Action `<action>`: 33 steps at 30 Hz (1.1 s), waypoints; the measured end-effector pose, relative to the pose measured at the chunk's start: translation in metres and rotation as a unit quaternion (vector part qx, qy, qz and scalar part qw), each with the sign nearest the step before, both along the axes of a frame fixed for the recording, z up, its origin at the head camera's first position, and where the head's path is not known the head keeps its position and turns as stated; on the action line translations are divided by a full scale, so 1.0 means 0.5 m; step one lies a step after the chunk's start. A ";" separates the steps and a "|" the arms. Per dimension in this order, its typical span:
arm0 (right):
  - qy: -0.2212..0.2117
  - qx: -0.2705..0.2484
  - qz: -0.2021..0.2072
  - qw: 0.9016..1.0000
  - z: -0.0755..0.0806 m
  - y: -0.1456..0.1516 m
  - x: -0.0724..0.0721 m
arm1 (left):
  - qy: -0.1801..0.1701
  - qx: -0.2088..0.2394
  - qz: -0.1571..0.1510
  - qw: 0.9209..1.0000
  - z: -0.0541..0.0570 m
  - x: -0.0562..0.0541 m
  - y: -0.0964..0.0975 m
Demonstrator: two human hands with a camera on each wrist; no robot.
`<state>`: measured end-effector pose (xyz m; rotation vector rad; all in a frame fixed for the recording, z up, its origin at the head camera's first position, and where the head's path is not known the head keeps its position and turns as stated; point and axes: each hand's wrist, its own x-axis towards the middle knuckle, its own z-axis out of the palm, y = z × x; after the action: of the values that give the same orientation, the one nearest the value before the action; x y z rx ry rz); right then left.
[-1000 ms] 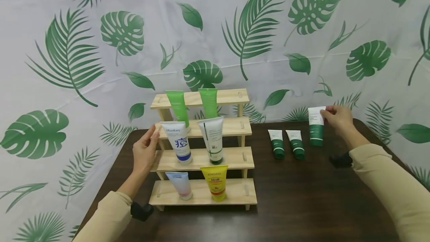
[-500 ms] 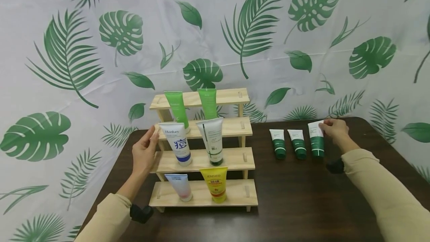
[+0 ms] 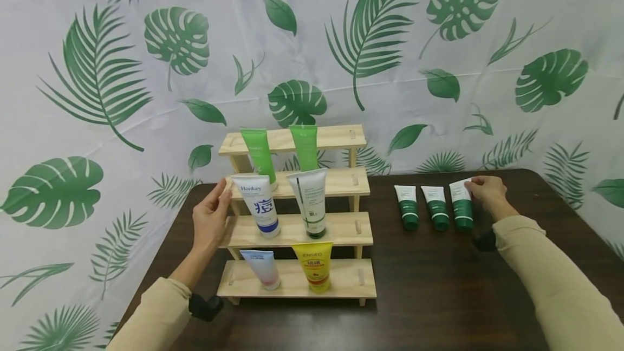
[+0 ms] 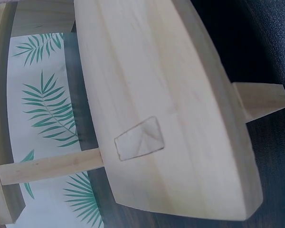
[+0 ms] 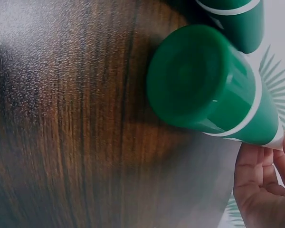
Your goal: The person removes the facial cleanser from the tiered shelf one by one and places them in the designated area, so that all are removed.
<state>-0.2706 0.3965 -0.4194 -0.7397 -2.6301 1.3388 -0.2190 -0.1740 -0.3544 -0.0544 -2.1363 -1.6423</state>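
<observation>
The right hand [image 3: 487, 193] pinches a green-and-white tube [image 3: 462, 213], rightmost of three at the back of the dark table [image 3: 439, 286]; the left hand [image 3: 209, 221] is at the wooden stand [image 3: 345, 278]. Whether that hand grips it, I can't tell.

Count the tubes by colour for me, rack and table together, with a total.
Half-white, half-green tubes: 3
Bright green tubes: 2
White tube with blue band: 1
White tube with dark green cap: 1
Pale blue-and-pink tube: 1
Yellow tube: 1
Total: 9
</observation>
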 end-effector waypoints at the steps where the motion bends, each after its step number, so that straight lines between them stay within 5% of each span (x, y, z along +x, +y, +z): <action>1: -0.001 -0.001 -0.003 1.000 -0.002 0.000 -0.001 | 0.000 0.001 -0.001 1.000 0.000 0.000 0.000; 22: -0.023 0.026 -0.029 0.999 -0.030 0.002 -0.006 | 0.006 0.000 -0.009 1.000 0.000 0.003 -0.001; 33: -0.030 0.029 -0.040 0.998 -0.029 0.001 -0.002 | 0.001 0.003 0.001 1.000 -0.048 -0.034 -0.023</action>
<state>-0.2717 0.3970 -0.4336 -0.8796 -2.6424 1.2326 -0.2359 -0.1858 -0.3785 -0.0511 -2.1286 -1.6472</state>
